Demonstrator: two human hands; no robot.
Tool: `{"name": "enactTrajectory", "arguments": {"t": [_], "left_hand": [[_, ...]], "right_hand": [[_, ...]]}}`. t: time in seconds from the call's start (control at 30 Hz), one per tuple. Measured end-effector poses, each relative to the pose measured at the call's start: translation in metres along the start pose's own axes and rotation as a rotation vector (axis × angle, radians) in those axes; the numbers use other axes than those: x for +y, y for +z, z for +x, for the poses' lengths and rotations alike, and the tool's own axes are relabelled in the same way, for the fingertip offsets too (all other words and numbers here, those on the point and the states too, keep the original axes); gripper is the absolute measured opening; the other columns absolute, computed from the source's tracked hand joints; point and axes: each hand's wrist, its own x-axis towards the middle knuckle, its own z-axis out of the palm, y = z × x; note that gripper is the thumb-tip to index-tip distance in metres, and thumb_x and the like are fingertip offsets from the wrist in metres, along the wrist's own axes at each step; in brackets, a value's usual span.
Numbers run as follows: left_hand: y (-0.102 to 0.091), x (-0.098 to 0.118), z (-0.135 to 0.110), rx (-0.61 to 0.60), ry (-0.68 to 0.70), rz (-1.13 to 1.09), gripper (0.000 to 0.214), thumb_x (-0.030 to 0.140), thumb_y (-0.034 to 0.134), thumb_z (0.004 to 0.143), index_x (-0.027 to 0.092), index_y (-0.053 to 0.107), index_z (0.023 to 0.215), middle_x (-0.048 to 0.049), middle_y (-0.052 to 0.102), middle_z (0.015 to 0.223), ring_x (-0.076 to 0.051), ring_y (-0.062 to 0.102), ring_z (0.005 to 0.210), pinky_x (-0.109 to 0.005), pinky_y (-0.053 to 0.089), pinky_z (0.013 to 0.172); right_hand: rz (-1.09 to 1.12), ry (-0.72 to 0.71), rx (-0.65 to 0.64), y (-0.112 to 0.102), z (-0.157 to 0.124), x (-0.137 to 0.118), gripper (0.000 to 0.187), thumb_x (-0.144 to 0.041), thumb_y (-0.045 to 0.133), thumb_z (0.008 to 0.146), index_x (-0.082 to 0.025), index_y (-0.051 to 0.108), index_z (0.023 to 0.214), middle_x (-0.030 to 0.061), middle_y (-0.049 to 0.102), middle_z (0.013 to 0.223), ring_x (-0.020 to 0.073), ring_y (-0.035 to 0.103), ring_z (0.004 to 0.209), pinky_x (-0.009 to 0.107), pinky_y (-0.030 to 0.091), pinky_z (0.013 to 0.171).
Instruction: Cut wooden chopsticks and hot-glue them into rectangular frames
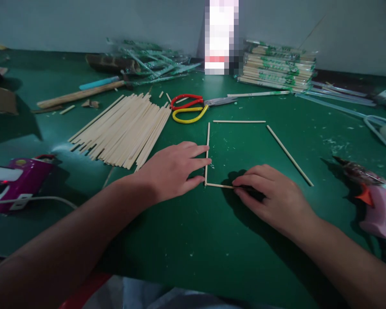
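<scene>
My left hand (pixel 167 171) lies with its fingers spread, the tips touching a thin wooden stick (pixel 208 134) that points away from me. Thumb and fingertips of my right hand (pixel 273 191) are pinched on a second wooden stick (pixel 219 186), whose left end meets the near end of the first at a corner. Farther off, a top stick (pixel 239 121) lies crosswise, apart from the others. On the right, a slanting stick (pixel 289 154) lies by itself. The part of the pinched stick under my right hand is hidden.
A pile of sticks (pixel 122 133) lies left, beside red-and-yellow-handled scissors (pixel 193 107). Pink glue gun (pixel 379 201) right; purple glue gun (pixel 25 180) with white cable left. Wrapped chopsticks (pixel 276 66) and empty wrappers (pixel 154 60) lie along the wall; a wooden-handled tool (pixel 80 94) lies left.
</scene>
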Motion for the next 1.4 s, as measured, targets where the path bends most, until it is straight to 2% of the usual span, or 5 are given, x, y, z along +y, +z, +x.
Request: {"name": "enactTrajectory", "arguments": {"t": [0.3,0.63,1.0,1.4], "left_hand": [[0.0000,0.0002,0.0002,0.007,0.004,0.009,0.039,0.035,0.053,0.087,0.020,0.057,0.124,-0.0084,0.049,0.136,-0.026,0.046,0.121,-0.040,0.043,0.097],[-0.0006,-0.0001,0.0006,-0.011,0.000,-0.004,0.040,0.035,0.052,0.088,0.021,0.056,0.124,-0.0089,0.048,0.137,-0.026,0.045,0.121,-0.041,0.043,0.097],[0.0004,0.0006,-0.0001,0.014,0.002,-0.019,0.039,0.034,0.052,0.088,0.021,0.057,0.124,-0.0089,0.049,0.136,-0.026,0.045,0.122,-0.042,0.042,0.098],[-0.0005,-0.0007,-0.0003,0.008,0.013,-0.018,0.040,0.034,0.052,0.088,0.021,0.056,0.125,-0.0092,0.047,0.137,-0.027,0.045,0.121,-0.043,0.043,0.096]], "right_hand": [[0.010,0.005,0.021,-0.0014,-0.0007,0.0017,0.016,-0.023,0.057,0.083,-0.022,0.065,0.097,0.0056,0.066,0.090,0.0188,0.060,0.082,0.032,0.049,0.069],[-0.021,0.035,-0.018,-0.0083,-0.0043,0.0044,0.008,-0.023,0.058,0.083,-0.022,0.066,0.084,0.0050,0.065,0.085,0.0188,0.060,0.079,0.032,0.047,0.066],[-0.018,0.001,-0.001,-0.0038,-0.0032,0.0042,0.010,-0.020,0.056,0.084,-0.021,0.066,0.083,0.0044,0.065,0.081,0.0178,0.058,0.076,0.032,0.046,0.066],[-0.010,0.045,0.003,-0.0053,-0.0027,0.0012,0.012,-0.026,0.059,0.082,-0.020,0.065,0.090,0.0069,0.064,0.089,0.0200,0.060,0.080,0.033,0.048,0.069]]}}
